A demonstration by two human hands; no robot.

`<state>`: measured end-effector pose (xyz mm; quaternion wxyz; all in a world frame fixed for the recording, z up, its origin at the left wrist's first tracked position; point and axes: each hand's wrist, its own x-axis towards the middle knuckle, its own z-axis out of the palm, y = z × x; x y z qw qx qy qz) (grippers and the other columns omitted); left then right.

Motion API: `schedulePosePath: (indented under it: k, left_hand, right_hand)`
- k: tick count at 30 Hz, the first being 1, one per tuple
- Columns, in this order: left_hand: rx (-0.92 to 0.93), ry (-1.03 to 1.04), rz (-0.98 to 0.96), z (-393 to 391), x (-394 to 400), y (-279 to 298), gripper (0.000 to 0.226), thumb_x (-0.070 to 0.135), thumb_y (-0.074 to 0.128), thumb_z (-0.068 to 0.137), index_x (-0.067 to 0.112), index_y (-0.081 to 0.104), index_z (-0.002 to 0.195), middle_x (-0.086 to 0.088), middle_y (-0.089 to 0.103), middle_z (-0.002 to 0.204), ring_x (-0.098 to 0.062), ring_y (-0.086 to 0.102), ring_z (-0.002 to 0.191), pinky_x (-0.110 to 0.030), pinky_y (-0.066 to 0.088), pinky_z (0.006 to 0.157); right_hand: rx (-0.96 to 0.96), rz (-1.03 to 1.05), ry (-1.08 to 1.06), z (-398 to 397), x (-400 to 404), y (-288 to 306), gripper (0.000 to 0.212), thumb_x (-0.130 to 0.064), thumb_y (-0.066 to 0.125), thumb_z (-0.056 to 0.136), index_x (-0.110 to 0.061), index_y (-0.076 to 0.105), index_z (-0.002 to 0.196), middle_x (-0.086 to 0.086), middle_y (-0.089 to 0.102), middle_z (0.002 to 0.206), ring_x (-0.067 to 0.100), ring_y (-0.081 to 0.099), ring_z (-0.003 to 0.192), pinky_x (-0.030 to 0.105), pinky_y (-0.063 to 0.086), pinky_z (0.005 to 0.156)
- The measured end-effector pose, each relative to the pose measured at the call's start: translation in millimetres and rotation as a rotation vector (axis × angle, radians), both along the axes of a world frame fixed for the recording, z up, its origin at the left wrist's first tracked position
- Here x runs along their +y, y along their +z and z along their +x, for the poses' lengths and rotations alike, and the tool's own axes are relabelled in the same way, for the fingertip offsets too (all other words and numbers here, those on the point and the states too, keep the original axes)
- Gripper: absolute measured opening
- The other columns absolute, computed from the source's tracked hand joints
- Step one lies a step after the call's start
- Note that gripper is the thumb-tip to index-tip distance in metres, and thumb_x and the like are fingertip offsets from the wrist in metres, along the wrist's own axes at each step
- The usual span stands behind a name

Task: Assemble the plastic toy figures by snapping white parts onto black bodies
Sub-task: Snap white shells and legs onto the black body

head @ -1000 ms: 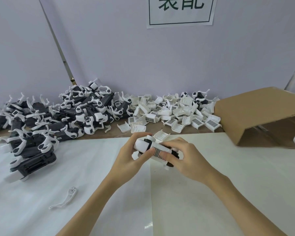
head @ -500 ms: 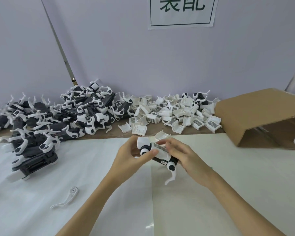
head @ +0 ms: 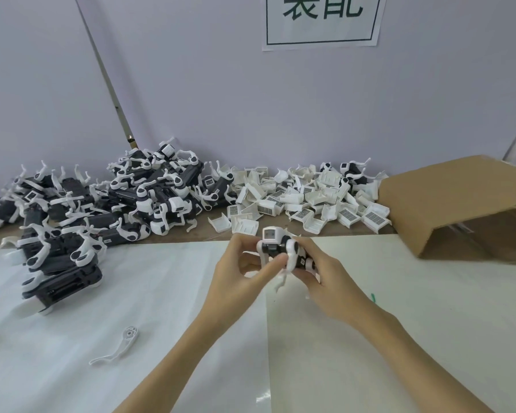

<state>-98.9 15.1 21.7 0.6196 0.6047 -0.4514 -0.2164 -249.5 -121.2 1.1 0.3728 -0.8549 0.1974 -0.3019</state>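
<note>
You face a pale lilac wall [head: 191,84] with a paper sign [head: 322,22] taped high, above a table [head: 131,323] covered in white sheeting.

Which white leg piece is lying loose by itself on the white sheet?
The curved white leg, alone near the left forearm; all other legs are in the pile of figures or on figures.

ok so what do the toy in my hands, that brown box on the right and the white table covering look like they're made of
Toy figure: hard moulded plastic, matte white parts on a black body.
Box: corrugated cardboard, judging by its plain brown matte face and folded flap.
Table covering: probably thin foam or plastic sheet; white, faintly glossy, with a visible seam.
</note>
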Motion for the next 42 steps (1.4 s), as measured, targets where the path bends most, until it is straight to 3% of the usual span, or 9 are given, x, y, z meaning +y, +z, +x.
schedulePosePath:
  k: [4, 7, 12, 18, 23, 28, 32, 38, 42]
  left_hand:
    - [-0.067, -0.02, -0.085, -7, 1, 0, 0.04, 0.043, 0.078, 0.086, 0.017, 0.061, 0.111, 0.009, 0.075, 0.103, -0.014, 0.076, 0.094, -0.018, 0.054, 0.08]
    - [0.04, -0.003, -0.117, -7, 1, 3, 0.048, 0.053, 0.072, 0.087, 0.009, 0.058, 0.102, 0.005, 0.075, 0.095, -0.017, 0.076, 0.092, -0.018, 0.054, 0.077]
    - [0.216, -0.02, -0.053, 1, 1, 4, 0.055, 0.052, 0.064, 0.098, -0.002, 0.054, 0.103, -0.008, 0.074, 0.095, -0.022, 0.072, 0.092, -0.039, 0.055, 0.092]
    - [0.216, -0.053, 0.194, 12, 1, 10, 0.077, 0.078, 0.068, 0.078, 0.01, 0.072, 0.115, -0.003, 0.078, 0.102, -0.02, 0.078, 0.092, -0.04, 0.056, 0.097]
    - [0.29, 0.004, 0.117, 18, 2, 8, 0.07, 0.062, 0.071, 0.088, -0.006, 0.076, 0.105, -0.022, 0.076, 0.101, -0.025, 0.077, 0.092, -0.044, 0.055, 0.107]
    - [0.287, -0.04, 0.119, 26, 0, -1, 0.066, 0.063, 0.07, 0.088, 0.002, 0.078, 0.111, -0.018, 0.078, 0.107, -0.025, 0.077, 0.1, -0.041, 0.053, 0.106]
    - [0.071, -0.257, 0.107, 50, 6, -4, 0.041, 0.046, 0.073, 0.096, 0.026, 0.07, 0.132, 0.002, 0.074, 0.13, -0.013, 0.069, 0.122, -0.024, 0.05, 0.102]
    - [-0.72, -0.094, 0.209, 68, 10, -18, 0.072, 0.047, 0.089, 0.078, 0.047, 0.05, 0.139, 0.027, 0.065, 0.127, 0.003, 0.06, 0.117, -0.016, 0.047, 0.098]
    - [-0.769, -0.046, 0.164, 72, 10, -18, 0.069, 0.056, 0.083, 0.083, 0.042, 0.051, 0.143, 0.019, 0.065, 0.13, 0.0, 0.059, 0.118, -0.012, 0.043, 0.1]
  right_hand:
    - [-0.042, 0.004, 0.04, -2, -3, 0, 0.044, -0.009, 0.058, 0.104, -0.042, 0.05, 0.132, -0.023, 0.068, 0.098, 0.01, 0.066, 0.096, 0.025, 0.052, 0.093]
    - [-0.039, -0.012, 0.075, 0, -1, -1, 0.047, -0.007, 0.056, 0.105, -0.036, 0.049, 0.141, -0.014, 0.07, 0.109, 0.017, 0.066, 0.106, 0.028, 0.051, 0.1]
    - [-0.037, -0.083, 0.095, 0, 3, 2, 0.059, -0.011, 0.058, 0.104, -0.061, 0.046, 0.132, -0.031, 0.063, 0.106, -0.001, 0.061, 0.098, 0.008, 0.043, 0.083]
    - [0.027, -0.317, -0.055, -4, -2, 5, 0.063, -0.023, 0.072, 0.096, -0.053, 0.045, 0.145, -0.007, 0.052, 0.112, 0.009, 0.049, 0.115, 0.01, 0.034, 0.099]
    - [-0.006, 0.279, 0.028, -3, 6, 17, 0.06, -0.058, 0.065, 0.09, -0.036, 0.052, 0.145, -0.005, 0.064, 0.124, -0.001, 0.065, 0.107, 0.012, 0.048, 0.084]
    - [-0.089, 0.636, 0.1, -1, 8, 20, 0.062, -0.057, 0.057, 0.091, -0.002, 0.069, 0.115, 0.014, 0.072, 0.096, 0.026, 0.072, 0.093, 0.042, 0.059, 0.093]
    - [-0.135, 0.515, 0.158, -10, -5, 18, 0.046, -0.036, 0.072, 0.094, -0.019, 0.061, 0.136, -0.004, 0.072, 0.126, 0.012, 0.065, 0.123, 0.03, 0.051, 0.104]
    - [0.097, 0.016, 0.069, -18, -15, 12, 0.074, -0.034, 0.093, 0.075, -0.048, 0.054, 0.136, -0.028, 0.055, 0.142, 0.001, 0.052, 0.132, 0.029, 0.044, 0.109]
    - [0.035, -0.044, 0.066, -13, -8, 6, 0.067, -0.033, 0.082, 0.088, -0.048, 0.048, 0.144, -0.031, 0.053, 0.142, -0.002, 0.053, 0.131, 0.016, 0.044, 0.104]
